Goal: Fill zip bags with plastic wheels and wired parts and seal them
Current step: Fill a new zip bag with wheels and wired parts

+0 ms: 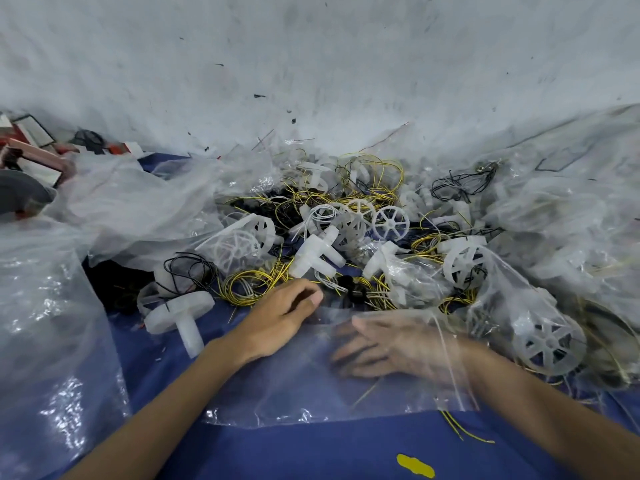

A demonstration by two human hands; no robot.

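So here's where we're at: the clear zip bag (311, 393) is lying flat on the blue sheet (346, 452) right in front of us, its mouth facing the pile. Our left grip (277, 317) is curled, thumb and fingers pinching the bag's far edge. Our right grip (391, 344) shows through the plastic, so it's inside or under the bag; we honestly can't say which. Its fingers look stretched out and loose, holding nothing, though it's a bit blurry.

The pile sits just past the bag:
- a white spoked wheel (390, 223) near the middle
- yellow wire coils (247, 284) just beside our left grip
- a chunky white T-shaped part (180, 317) off to the left

Another wheel (549, 344) is already inside a bag on the right. A big crumpled clear bag (52, 323) fills the left side, and a yellow scrap (415, 465) lies near us.
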